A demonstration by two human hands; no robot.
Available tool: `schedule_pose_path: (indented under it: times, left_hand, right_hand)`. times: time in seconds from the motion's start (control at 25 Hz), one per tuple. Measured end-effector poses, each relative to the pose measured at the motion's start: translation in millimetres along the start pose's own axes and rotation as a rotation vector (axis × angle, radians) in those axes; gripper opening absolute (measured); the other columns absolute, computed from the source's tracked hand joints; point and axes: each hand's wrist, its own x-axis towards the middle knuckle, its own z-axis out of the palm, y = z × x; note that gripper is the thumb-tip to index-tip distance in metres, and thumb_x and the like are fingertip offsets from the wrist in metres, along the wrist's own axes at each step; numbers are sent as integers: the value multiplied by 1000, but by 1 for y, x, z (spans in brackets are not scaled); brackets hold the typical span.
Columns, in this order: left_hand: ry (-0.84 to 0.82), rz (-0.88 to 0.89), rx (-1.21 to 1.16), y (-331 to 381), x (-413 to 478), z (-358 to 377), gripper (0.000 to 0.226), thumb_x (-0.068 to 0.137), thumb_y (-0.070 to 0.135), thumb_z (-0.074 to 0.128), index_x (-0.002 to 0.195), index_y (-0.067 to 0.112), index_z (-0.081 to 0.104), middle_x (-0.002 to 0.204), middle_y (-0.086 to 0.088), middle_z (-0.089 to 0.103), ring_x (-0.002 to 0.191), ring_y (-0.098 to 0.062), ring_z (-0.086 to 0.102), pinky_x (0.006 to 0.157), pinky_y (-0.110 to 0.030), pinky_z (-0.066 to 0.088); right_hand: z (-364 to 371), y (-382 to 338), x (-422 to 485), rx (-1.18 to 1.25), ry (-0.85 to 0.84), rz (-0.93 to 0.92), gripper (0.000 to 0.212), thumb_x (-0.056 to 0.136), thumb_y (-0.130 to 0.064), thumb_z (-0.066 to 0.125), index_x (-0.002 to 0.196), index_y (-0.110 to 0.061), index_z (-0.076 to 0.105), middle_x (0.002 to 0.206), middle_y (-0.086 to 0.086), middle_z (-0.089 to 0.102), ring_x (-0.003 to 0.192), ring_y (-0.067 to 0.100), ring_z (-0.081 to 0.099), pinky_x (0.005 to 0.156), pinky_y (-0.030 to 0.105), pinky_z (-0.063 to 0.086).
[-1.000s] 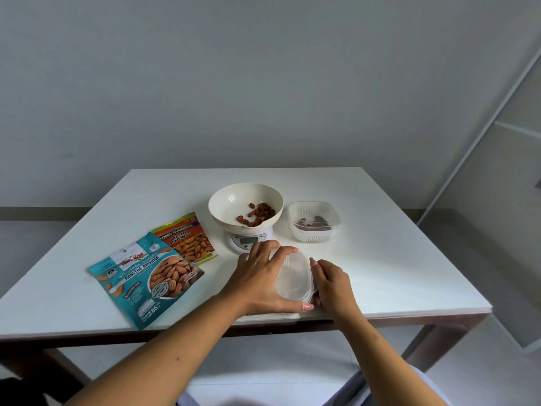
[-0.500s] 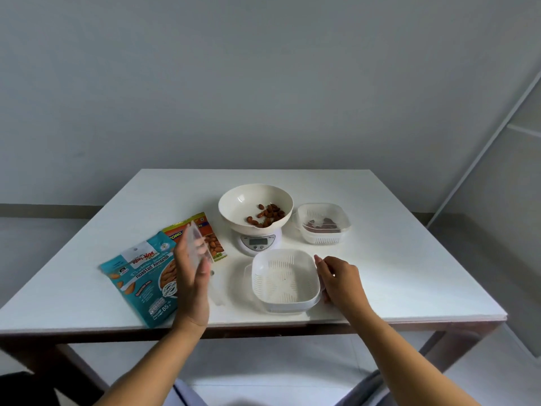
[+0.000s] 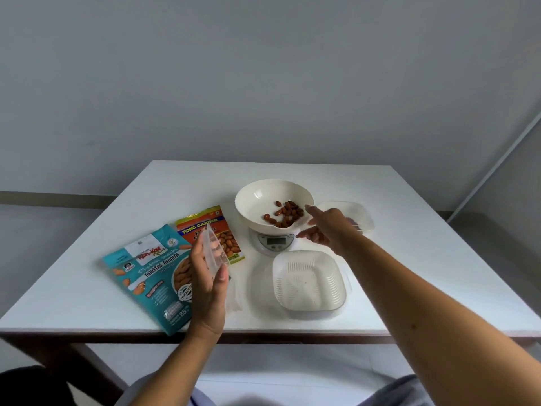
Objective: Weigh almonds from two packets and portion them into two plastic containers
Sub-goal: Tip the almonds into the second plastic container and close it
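Note:
A cream bowl (image 3: 257, 197) with several almonds (image 3: 284, 215) sits on a small white scale (image 3: 273, 241). My right hand (image 3: 328, 227) hovers open at the bowl's right rim, fingers spread. It partly hides the far plastic container (image 3: 360, 213), which holds a few almonds. The near container (image 3: 307, 284) stands open with nothing in it. My left hand (image 3: 207, 276) holds its clear lid (image 3: 215, 250) upright on edge above the packets. A teal almond packet (image 3: 146, 273) and an orange almond packet (image 3: 205, 224) lie flat at the left.
All of this rests on a white table (image 3: 409, 259) whose front edge runs just below the near container. A grey wall stands behind the table. My knees show under the front edge.
My left hand took the lid off the near container and carried it left over the packets. My right hand left that container and reached forward to the bowl's right rim.

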Motion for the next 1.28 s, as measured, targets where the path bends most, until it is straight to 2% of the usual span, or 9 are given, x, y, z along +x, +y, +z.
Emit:
schedule_pose_path:
  times: [0.16, 0.24, 0.4, 0.56, 0.68, 0.8, 0.92, 1.16, 1.28]
  left_hand:
    - [-45, 43, -22, 5, -1, 3, 106, 68, 84, 46, 148, 20, 22, 152, -5, 30, 139, -17, 35, 105, -33, 41]
    - [-48, 55, -23, 4, 0, 3, 102, 69, 83, 46, 147, 21, 23, 150, -2, 32, 139, -13, 35, 104, -25, 40]
    - [-32, 33, -34, 9, 0, 3, 105, 66, 86, 46, 146, 22, 23, 147, 6, 32, 135, 1, 36, 97, -10, 41]
    - [-29, 39, -9, 7, -1, 3, 106, 67, 85, 45, 147, 21, 20, 144, 21, 30, 133, 10, 33, 100, -8, 37]
    - [-54, 21, 15, 8, -1, 5, 109, 68, 83, 47, 149, 17, 17, 145, 23, 28, 133, 13, 32, 101, -8, 35]
    - [-33, 46, 56, 16, -6, 7, 116, 66, 85, 49, 149, 10, 17, 145, 8, 30, 127, 19, 35, 97, -4, 37]
    - [-26, 80, 46, 23, -10, 9, 125, 62, 84, 53, 147, 0, 16, 144, -7, 31, 119, 25, 37, 90, 1, 37]
    - [4, 88, 123, 23, -11, 7, 125, 61, 88, 48, 149, 4, 15, 150, -9, 25, 121, 29, 29, 89, 4, 36]
    - [-27, 99, 76, 27, -13, 11, 125, 62, 85, 51, 147, 0, 16, 143, 1, 33, 118, 29, 35, 87, 4, 36]
  right_hand:
    - [9, -1, 10, 69, -24, 39, 25, 91, -6, 52, 111, 10, 50, 102, 32, 68, 42, 16, 61, 35, 17, 42]
    - [6, -1, 5, 37, -13, 25, 19, 90, -3, 52, 104, 9, 53, 93, 31, 70, 38, 13, 58, 44, 17, 47]
    - [-10, 2, -15, -44, -35, -84, 9, 90, -1, 50, 93, 5, 57, 68, 19, 64, 53, 18, 60, 55, 22, 54]
    - [-28, 19, -29, -16, -64, -138, 20, 90, 2, 44, 109, -1, 46, 70, 19, 56, 54, 22, 53, 46, 25, 47]
    - [-39, 37, -41, -70, -79, -242, 30, 89, 4, 41, 117, -6, 42, 84, 20, 56, 58, 21, 56, 52, 29, 47]
    - [-45, 53, -56, -134, -35, -380, 31, 94, 0, 41, 120, -16, 36, 79, 14, 58, 60, 18, 58, 61, 35, 53]
    - [-45, 65, -63, -103, 35, -501, 28, 100, -11, 39, 127, -19, 36, 72, 10, 58, 56, 16, 57, 59, 35, 55]
    - [-47, 78, -62, -103, 107, -662, 11, 102, -21, 38, 111, -17, 43, 55, 2, 54, 51, 14, 52, 58, 47, 51]
    - [-45, 72, -59, -101, 164, -677, 10, 102, -20, 37, 111, -19, 42, 58, 4, 54, 50, 11, 52, 57, 41, 52]
